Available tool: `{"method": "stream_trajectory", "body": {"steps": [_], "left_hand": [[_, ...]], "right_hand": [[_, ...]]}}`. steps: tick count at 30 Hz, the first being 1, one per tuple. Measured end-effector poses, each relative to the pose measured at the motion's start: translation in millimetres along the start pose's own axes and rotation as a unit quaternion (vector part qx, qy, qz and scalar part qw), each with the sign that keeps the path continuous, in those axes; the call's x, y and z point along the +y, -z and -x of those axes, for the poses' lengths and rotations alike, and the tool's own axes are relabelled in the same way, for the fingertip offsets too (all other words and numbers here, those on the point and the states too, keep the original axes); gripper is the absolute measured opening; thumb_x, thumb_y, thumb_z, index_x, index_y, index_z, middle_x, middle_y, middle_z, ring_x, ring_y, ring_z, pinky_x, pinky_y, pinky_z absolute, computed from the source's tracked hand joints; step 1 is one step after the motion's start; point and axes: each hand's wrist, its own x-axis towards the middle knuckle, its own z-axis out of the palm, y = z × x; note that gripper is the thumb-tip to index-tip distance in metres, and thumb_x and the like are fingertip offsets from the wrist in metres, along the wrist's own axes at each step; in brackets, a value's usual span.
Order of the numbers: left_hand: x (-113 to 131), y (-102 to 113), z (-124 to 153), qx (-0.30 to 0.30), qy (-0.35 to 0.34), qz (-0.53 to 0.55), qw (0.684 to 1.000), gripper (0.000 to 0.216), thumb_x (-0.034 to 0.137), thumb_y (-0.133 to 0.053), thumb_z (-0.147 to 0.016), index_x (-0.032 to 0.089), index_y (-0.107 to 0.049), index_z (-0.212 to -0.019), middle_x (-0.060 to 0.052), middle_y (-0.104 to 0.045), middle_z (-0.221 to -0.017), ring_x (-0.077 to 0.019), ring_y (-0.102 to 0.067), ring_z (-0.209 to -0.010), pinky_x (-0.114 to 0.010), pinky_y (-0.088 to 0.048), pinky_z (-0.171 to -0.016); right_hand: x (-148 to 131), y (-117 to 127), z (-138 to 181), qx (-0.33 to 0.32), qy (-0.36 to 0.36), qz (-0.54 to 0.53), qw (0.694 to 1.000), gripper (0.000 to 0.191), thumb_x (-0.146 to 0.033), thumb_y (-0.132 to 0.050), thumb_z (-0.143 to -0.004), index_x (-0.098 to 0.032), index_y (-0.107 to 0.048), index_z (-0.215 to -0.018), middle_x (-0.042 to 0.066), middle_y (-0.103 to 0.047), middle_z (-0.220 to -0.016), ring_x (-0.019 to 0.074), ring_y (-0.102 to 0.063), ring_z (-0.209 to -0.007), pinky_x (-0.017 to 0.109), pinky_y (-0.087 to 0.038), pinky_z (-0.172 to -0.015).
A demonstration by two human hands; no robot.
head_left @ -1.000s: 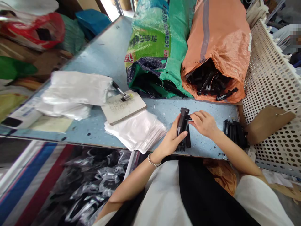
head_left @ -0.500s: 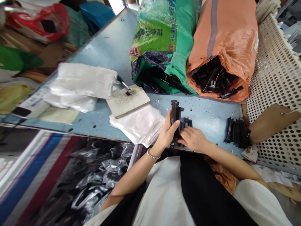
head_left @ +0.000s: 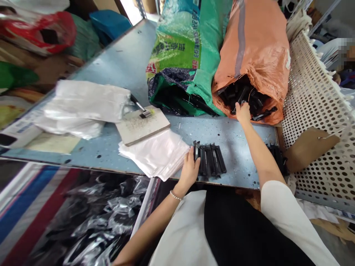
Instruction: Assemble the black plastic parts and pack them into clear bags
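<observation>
The left hand (head_left: 190, 169) gripped the leftmost of the black parts (head_left: 211, 162) rowed on the table (head_left: 235, 146). The right hand (head_left: 243, 112) had just left them for the orange sack (head_left: 259, 48)'s mouth, fingers curled, grip unclear, leaving the row to the left.

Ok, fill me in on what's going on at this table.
A person is handling black parts with bare hands. The left hand is at the left end of a row of black parts on the table. The right hand is at the mouth of the orange sack, which holds similar parts; whether it grips one is hard to tell. Left of the row lie clear bags, partly under a board.
</observation>
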Motion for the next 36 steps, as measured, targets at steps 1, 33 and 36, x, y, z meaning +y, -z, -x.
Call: {"method": "stream_trajectory", "body": {"steps": [1,33,36], "left_hand": [[0.8,-10.1,2.6,0.004,-0.026,-0.022,0.999,0.05,0.037,-0.044,-0.102,0.014,-0.047,-0.146,-0.023,-0.053,-0.142,-0.0356,-0.049,-0.138,-0.061,-0.039,-0.116],[100.1,41.0,-20.4,-0.158,0.125,0.37,0.907,0.076,0.069,-0.052,-0.095,0.023,-0.034,-0.153,0.001,-0.064,-0.072,-0.0171,-0.064,-0.051,-0.026,-0.05,-0.043],[94.0,44.7,-26.2,-0.084,0.128,0.345,0.926,0.069,0.066,-0.054,-0.095,0.024,-0.041,-0.148,0.0,-0.065,-0.079,-0.0158,-0.065,-0.057,-0.026,-0.052,-0.048]], "right_hand": [[-0.7,-1.8,-20.8,0.006,-0.025,-0.007,1.0,0.038,-0.041,-0.05,-0.103,-0.01,-0.054,-0.125,0.025,-0.059,-0.131,0.036,-0.062,-0.118,0.046,-0.046,-0.098],[-30.7,40.5,161.7,-0.147,0.47,-0.002,0.87,0.043,-0.05,-0.038,-0.109,-0.019,-0.062,-0.091,0.007,-0.065,-0.083,0.0209,-0.059,-0.077,0.032,-0.041,-0.068],[-34.8,36.4,176.9,-0.243,0.374,-0.062,0.893,0.051,-0.048,-0.022,-0.112,-0.02,-0.059,-0.09,0.003,-0.065,-0.078,0.0162,-0.059,-0.069,0.028,-0.04,-0.064]]}}
